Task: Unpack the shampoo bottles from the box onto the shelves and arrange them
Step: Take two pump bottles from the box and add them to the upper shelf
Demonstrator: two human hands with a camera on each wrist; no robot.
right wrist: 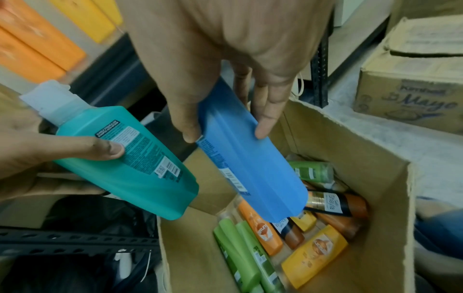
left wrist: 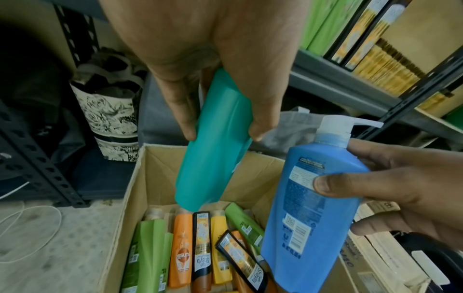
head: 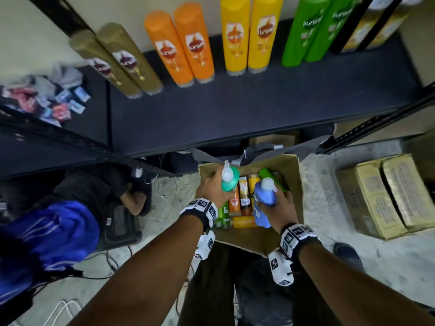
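My left hand (head: 213, 188) grips a teal pump bottle (head: 229, 178) (left wrist: 213, 158) (right wrist: 130, 158) above the open cardboard box (head: 292, 170) (left wrist: 140, 198) (right wrist: 363, 158). Beside it, my right hand (head: 280, 207) grips a blue pump bottle (head: 264, 201) (left wrist: 308, 208) (right wrist: 248, 158) over the same box. Several green, orange, yellow and black bottles (left wrist: 183, 249) (right wrist: 260, 232) lie inside the box. On the dark shelf (head: 235, 109) stand pairs of gold, orange, yellow and green bottles (head: 244, 36).
Black perforated shelf posts (head: 376, 123) flank the box. Taped cartons (head: 386, 196) sit on the floor to the right, a blue bag (head: 47, 236) to the left. Small packets (head: 58, 100) lie on the left shelf. A patterned bag (left wrist: 110, 119) stands behind the box.
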